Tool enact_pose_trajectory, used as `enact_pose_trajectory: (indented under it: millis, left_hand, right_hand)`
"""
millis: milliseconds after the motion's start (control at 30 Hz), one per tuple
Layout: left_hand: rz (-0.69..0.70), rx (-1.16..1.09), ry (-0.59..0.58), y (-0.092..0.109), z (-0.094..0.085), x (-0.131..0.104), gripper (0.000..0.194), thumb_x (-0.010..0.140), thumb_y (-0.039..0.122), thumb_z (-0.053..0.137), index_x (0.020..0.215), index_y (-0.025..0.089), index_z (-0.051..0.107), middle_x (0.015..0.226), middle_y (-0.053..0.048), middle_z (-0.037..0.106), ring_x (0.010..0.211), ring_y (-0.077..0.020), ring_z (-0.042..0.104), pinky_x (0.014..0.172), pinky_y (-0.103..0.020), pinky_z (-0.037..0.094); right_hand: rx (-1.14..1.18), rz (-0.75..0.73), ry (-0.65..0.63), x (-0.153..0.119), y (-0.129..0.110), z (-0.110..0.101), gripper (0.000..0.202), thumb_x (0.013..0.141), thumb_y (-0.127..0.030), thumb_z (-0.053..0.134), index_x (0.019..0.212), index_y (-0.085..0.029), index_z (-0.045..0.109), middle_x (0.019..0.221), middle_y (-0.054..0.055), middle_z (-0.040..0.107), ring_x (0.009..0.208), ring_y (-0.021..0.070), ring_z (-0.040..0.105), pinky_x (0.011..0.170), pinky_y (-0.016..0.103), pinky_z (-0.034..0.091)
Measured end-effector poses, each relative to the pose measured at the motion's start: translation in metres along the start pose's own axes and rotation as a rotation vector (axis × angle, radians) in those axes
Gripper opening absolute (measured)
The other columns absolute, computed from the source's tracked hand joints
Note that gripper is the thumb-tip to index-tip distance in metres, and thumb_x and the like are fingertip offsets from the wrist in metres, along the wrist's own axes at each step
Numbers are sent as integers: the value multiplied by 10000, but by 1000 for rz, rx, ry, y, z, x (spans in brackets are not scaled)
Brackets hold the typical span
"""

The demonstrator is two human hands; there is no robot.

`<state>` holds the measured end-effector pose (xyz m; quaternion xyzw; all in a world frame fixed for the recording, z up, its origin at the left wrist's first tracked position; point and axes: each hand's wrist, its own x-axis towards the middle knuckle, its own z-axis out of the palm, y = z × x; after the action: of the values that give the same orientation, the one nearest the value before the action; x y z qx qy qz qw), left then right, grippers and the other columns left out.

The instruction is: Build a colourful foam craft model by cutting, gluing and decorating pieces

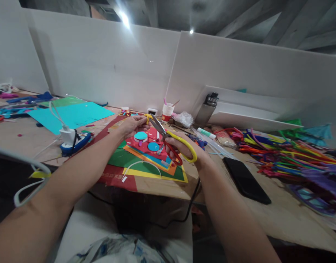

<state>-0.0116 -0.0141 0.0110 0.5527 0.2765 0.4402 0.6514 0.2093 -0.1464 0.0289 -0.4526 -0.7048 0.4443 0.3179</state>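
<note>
My right hand (181,146) is closed around the scissors (191,148), which have one yellow and one red handle loop. Their metal blades point up and left, toward a small yellow piece (148,117) pinched in the fingers of my left hand (136,126). The blade tips reach close to that piece; whether they touch it I cannot tell. Below both hands lies a stack of coloured paper sheets (148,166). On the red sheet rest a light-blue round piece (140,136) and a blue disc (153,147).
A power strip (74,144) with a white plug stands at left beside turquoise sheets (74,115). Behind are paper cups (168,111) and a dark bottle (207,109). At right lie a black phone (247,180) and a heap of colourful pipe cleaners (290,153).
</note>
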Motion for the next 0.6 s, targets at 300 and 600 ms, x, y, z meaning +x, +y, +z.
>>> enact_pose_trajectory:
  millis: [300, 600]
  left_hand:
    - [68, 75, -48, -5, -3, 2, 199, 810, 288, 738, 800, 103, 667, 730, -60, 708, 620, -102, 657, 640, -220, 540]
    - [228, 173, -72, -9, -1, 1, 346, 704, 412, 808, 821, 105, 700, 763, -62, 716, 649, -126, 680, 666, -251, 552]
  right_hand:
    - [-15, -25, 13, -2, -6, 2, 318, 880, -401, 513, 634, -219, 427, 454, -40, 521, 342, 107, 499, 322, 214, 384]
    - [37, 16, 30, 1, 6, 3, 362, 916, -463, 451, 676, -198, 509, 492, -19, 561, 364, 101, 489, 340, 212, 388]
